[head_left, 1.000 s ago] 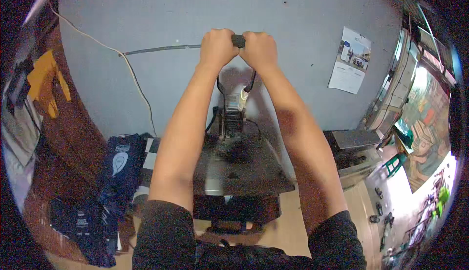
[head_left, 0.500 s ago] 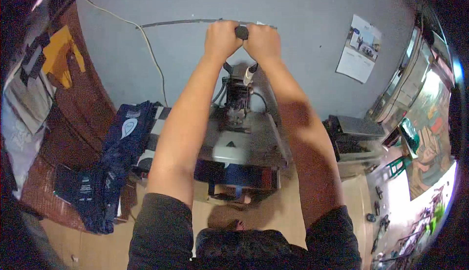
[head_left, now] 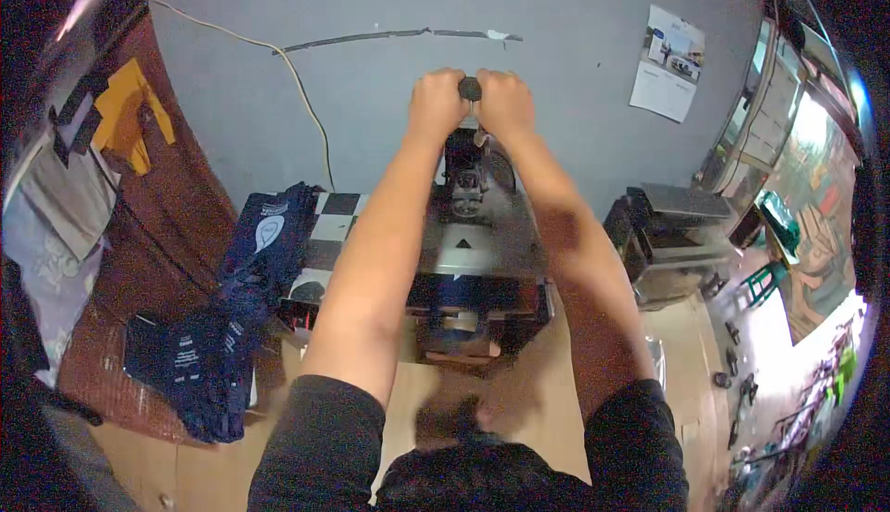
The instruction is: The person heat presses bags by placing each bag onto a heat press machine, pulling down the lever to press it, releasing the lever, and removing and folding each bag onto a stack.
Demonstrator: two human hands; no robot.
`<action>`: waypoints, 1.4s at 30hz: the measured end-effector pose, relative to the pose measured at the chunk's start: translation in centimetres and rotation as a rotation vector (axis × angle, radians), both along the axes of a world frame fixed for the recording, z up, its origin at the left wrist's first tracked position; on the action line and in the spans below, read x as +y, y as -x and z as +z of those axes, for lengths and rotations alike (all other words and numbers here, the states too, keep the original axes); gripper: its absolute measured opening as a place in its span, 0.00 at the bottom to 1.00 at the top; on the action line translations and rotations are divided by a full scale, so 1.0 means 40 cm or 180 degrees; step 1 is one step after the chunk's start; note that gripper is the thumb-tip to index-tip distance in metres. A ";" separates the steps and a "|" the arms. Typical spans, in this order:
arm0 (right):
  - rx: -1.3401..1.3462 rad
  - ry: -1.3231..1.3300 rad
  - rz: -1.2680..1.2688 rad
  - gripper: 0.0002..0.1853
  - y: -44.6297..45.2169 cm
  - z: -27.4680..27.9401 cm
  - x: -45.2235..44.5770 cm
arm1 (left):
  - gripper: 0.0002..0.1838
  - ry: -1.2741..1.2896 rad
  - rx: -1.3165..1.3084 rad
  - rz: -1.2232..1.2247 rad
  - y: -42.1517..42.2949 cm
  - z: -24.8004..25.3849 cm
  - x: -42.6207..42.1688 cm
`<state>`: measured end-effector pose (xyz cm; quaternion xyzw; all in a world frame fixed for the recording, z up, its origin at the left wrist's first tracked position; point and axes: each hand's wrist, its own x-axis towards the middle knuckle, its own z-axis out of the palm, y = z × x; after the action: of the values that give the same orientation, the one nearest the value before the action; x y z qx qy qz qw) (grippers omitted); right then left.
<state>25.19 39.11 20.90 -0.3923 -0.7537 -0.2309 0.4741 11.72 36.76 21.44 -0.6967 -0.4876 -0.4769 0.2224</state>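
Note:
Both arms reach forward to a black handle (head_left: 470, 88) on a heat press (head_left: 466, 183) against the wall. My left hand (head_left: 436, 107) is wrapped round the handle's left side, and my right hand (head_left: 505, 104) is closed round its right side. Only the dark middle of the handle shows between the two fists. Below them are the press's metal linkage and its wide flat plate (head_left: 464, 251), with a small dark triangle mark in front. My forearms partly cover the press's sides. Dark cloth (head_left: 454, 297) shows under the plate.
Navy printed shirts (head_left: 264, 234) and more folded navy garments (head_left: 190, 359) lie to the left. A yellow garment (head_left: 130, 113) hangs by a brown curtain. On the right stand a dark box-like unit (head_left: 677, 225) and a green stool (head_left: 765, 282). A calendar (head_left: 667, 63) hangs on the wall.
My two hands have come down with the handle, from over the wall's dark strip to below it. The view has shifted slightly. Both hands keep their grip.

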 end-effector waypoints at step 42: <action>-0.0190 0.0238 -0.0176 0.14 -0.014 -0.336 -0.242 | 0.14 -0.0085 0.0186 -0.0159 -0.023 -0.328 -0.235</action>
<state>25.75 29.45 7.46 -0.4234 -0.7645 -0.2271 0.4298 12.66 27.36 8.33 -0.7193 -0.4568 -0.4683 0.2339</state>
